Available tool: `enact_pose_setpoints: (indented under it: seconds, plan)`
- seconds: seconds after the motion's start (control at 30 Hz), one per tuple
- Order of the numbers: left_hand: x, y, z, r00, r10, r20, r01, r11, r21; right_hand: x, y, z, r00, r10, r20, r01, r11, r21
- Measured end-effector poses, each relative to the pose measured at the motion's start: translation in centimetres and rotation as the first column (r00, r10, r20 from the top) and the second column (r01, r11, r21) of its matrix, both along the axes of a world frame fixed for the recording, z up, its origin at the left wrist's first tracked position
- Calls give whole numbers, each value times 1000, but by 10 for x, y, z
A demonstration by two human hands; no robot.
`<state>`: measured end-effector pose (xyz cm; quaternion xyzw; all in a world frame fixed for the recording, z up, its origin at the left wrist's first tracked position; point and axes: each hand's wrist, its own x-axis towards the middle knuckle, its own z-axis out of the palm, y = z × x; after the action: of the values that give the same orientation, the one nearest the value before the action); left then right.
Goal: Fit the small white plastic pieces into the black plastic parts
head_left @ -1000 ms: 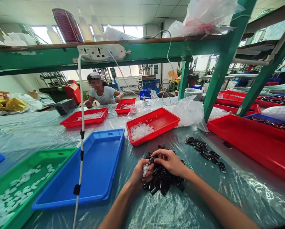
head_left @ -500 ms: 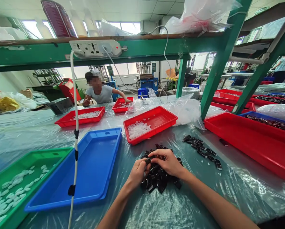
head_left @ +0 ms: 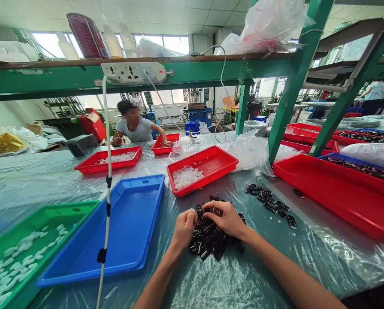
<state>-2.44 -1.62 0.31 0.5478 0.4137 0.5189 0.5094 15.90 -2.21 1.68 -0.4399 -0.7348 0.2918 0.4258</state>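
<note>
My right hand [head_left: 224, 218] pinches a small black rectangular piece [head_left: 201, 212] between thumb and fingers, above a heap of similar black pieces [head_left: 207, 244]. Just left of it, my left hand [head_left: 183, 227] is closed, thumb pressed to the curled fingers, at the near end of that piece. What the left fingers hold, if anything, is too small to make out. A looser row of black pieces [head_left: 269, 200] lies to the right of the heap, with a few tiny white bits beside it.
A red tray [head_left: 216, 161] of white pieces stands beyond the heap. At left are a blue tray [head_left: 124, 231] and a green tray [head_left: 72, 210] with white pieces. Another red tray [head_left: 333, 189] lies right. A white cable [head_left: 107, 227] hangs in front. Across the table a person [head_left: 134, 124] reaches into a red tray.
My left hand has drawn slightly left from the black piece, its fingers curling tighter. The right hand keeps the piece in nearly the same spot. The view has tilted up slightly.
</note>
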Motion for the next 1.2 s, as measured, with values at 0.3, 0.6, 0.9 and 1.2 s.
enact_pose_setpoints:
  seconds: [0.3, 0.6, 0.9, 1.2]
  plan:
    - [-19, 12, 10, 918, 61, 391, 53, 961, -273, 2, -3, 16, 895, 68, 440, -145, 979, 144]
    - [-23, 8, 25, 796, 98, 597, 117, 944, -310, 125, 48, 24, 548, -326, 770, 343, 928, 148]
    - [-31, 11, 22, 623, -29, 782, 391, 877, -279, 164, 64, 4, 429, -289, 856, 313, 936, 160]
    - [-34, 19, 11, 588, 16, 808, 385, 874, -298, 136, 62, 0, 554, -387, 737, 286, 920, 268]
